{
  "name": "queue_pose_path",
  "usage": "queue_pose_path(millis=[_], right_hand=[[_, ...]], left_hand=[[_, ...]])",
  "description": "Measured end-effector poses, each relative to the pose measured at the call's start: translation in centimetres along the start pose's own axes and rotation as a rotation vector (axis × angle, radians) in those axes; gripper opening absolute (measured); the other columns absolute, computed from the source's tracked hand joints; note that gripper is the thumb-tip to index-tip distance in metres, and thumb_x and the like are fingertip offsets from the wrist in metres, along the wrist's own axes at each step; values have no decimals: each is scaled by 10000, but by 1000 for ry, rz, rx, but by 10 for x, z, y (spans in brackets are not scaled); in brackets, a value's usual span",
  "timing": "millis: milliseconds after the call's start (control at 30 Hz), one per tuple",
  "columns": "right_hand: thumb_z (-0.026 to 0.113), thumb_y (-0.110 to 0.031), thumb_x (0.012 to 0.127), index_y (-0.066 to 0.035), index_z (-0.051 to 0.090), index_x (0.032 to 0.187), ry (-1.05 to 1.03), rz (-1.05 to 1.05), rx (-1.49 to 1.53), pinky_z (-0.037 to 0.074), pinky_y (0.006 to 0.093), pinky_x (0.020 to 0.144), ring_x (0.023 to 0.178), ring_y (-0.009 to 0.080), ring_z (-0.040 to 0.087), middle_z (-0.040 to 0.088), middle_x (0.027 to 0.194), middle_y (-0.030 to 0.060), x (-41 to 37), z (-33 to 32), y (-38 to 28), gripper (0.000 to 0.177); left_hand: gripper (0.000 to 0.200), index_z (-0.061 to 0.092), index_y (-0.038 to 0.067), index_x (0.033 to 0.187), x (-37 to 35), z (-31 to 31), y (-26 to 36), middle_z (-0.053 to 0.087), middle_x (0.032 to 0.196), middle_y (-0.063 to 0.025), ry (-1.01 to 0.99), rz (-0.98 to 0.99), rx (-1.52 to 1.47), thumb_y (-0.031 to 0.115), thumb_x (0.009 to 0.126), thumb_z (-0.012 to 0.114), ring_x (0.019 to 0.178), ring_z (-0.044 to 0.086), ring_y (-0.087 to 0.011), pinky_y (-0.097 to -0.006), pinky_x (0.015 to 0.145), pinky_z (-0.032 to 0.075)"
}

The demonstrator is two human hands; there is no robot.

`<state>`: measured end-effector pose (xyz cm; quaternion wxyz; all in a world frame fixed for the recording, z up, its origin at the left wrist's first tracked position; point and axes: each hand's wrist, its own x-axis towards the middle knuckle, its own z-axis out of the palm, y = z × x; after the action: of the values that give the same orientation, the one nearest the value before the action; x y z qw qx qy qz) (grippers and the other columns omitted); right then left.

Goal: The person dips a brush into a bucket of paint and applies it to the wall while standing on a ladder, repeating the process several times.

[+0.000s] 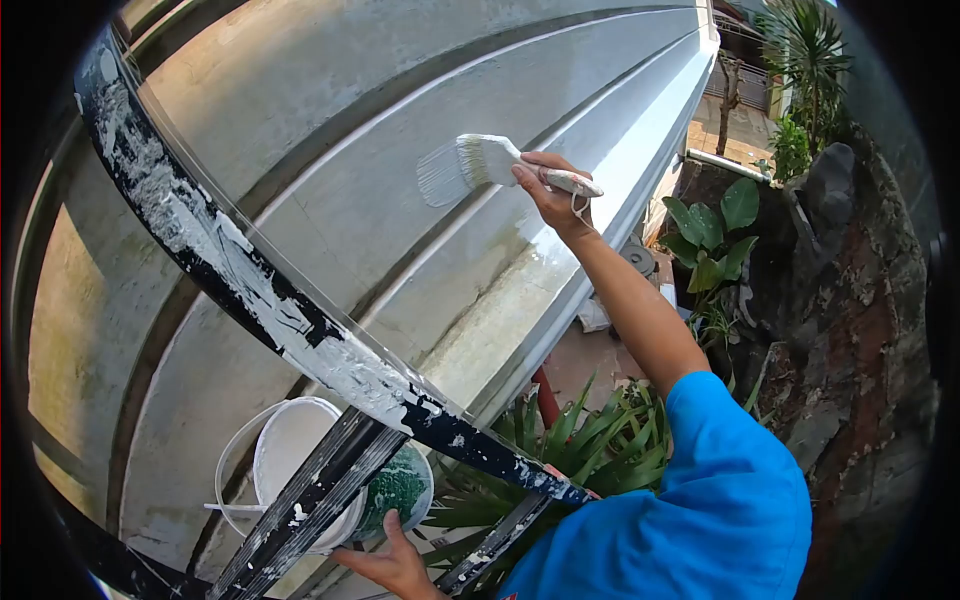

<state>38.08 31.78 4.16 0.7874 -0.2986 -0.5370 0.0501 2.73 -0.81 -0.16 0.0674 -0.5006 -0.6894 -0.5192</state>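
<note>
Gripping the brush [490, 160] by its handle [568, 181] in the right hand [550, 198], fingers closed near the bristles, with bristles [473, 163] laid on the grey wall [330, 230] beside wet white streaks [438, 178]. Spreading thumb and fingers of the left hand [388, 562] at the side of the white bucket [290, 450], just below its green label [395, 490]; hard to say whether clasping or merely steadying. Best, probably, to draw the bristles along the band in long, even strokes, overlap the wet edge, and work the tips into the dark groove, a likely spot for thin coverage. Worth loading lightly, to limit drips. Patchy, ridged and weathered along the wall, brightly sunlit toward the right. Crossing in front of wall and bucket, a black rail [345, 375] crusted with white paint. Beyond, leafy plants [715, 225] and a rough rocky bank [860, 330].
</note>
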Motion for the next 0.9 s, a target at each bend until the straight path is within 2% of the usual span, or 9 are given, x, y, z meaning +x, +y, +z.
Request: queue_pose_path(millis=[67, 167, 300, 367, 433, 500, 733, 800, 900], right_hand=[[749, -95, 815, 2, 696, 961, 85, -10, -88, 519, 216, 630, 697, 90, 657, 701, 750, 63, 22, -22, 28, 183], [762, -128, 804, 4, 707, 941, 193, -156, -326, 523, 224, 626, 677, 109, 665, 705, 748, 77, 59, -54, 56, 198], [747, -217, 813, -21, 710, 954, 398, -171, -482, 517, 263, 634, 682, 131, 666, 706, 744, 89, 112, -85, 100, 245], [729, -210, 794, -41, 713, 932, 279, -18, -485, 518, 300, 642, 678, 220, 673, 700, 765, 118, 114, -78, 101, 219], [697, -143, 772, -53, 710, 879, 248, -254, -681, 517, 321, 625, 705, 243, 662, 685, 801, 114, 102, -54, 104, 140], [674, -83, 747, -56, 697, 843, 184, -224, -703, 514, 339, 610, 722, 261, 645, 667, 837, 109, 68, -25, 69, 102], [722, -36, 751, -57, 685, 932, -267, -365, -70, 559, 285, 621, 737, 209, 680, 690, 915, 120, -24, 14, -66, 187], [735, -74, 774, -53, 692, 991, -386, -340, 35, 569, 271, 611, 686, 204, 690, 707, 940, 134, -29, 13, -70, 223], [739, -98, 788, -40, 700, 1007, -274, -363, -141, 563, 260, 614, 692, 175, 696, 713, 835, 131, -5, -2, -21, 229]], left_hand=[[912, 347, -149, 1290, -4, 3, -12, 453, 1244, -326, 38, 28, -44, 314, 696, 861, 1157, 467, -413, -467, 1022, 334], [904, 349, -149, 1280, -9, 2, -21, 459, 1229, -323, 47, 24, 225, 320, 699, 859, 1145, 471, -411, -466, 1014, 341], [953, 310, -167, 1307, -7, 2, -16, 434, 1261, -345, 9, -87, 88, 322, 699, 858, 1174, 455, -417, -462, 1024, 340], [980, 282, -179, 1322, -7, 1, -15, 417, 1282, -357, -9, -105, 110, 317, 701, 856, 1191, 447, -417, -460, 1032, 337], [1010, 254, -190, 1333, -5, 2, -17, 400, 1298, -367, 22, -27, 80, 320, 702, 855, 1212, 431, -416, -457, 1052, 319], [1039, 228, -200, 1342, -7, 2, -24, 387, 1309, -374, 34, -10, 80, 327, 701, 855, 1231, 416, -415, -456, 1071, 299], [1170, 146, -231, 1359, -17, 1, -47, 299, 1353, -440, 8, -212, 305, 413, 683, 850, 1299, 336, -463, -445, 1120, 246], [1178, 139, -233, 1362, -16, -1, -38, 285, 1359, -445, 2, -230, 317, 418, 683, 848, 1310, 321, -465, -447, 1124, 236], [1189, 133, -233, 1365, -17, -1, -45, 260, 1369, -453, -3, -243, 366, 416, 677, 853, 1326, 295, -470, -447, 1132, 220]])
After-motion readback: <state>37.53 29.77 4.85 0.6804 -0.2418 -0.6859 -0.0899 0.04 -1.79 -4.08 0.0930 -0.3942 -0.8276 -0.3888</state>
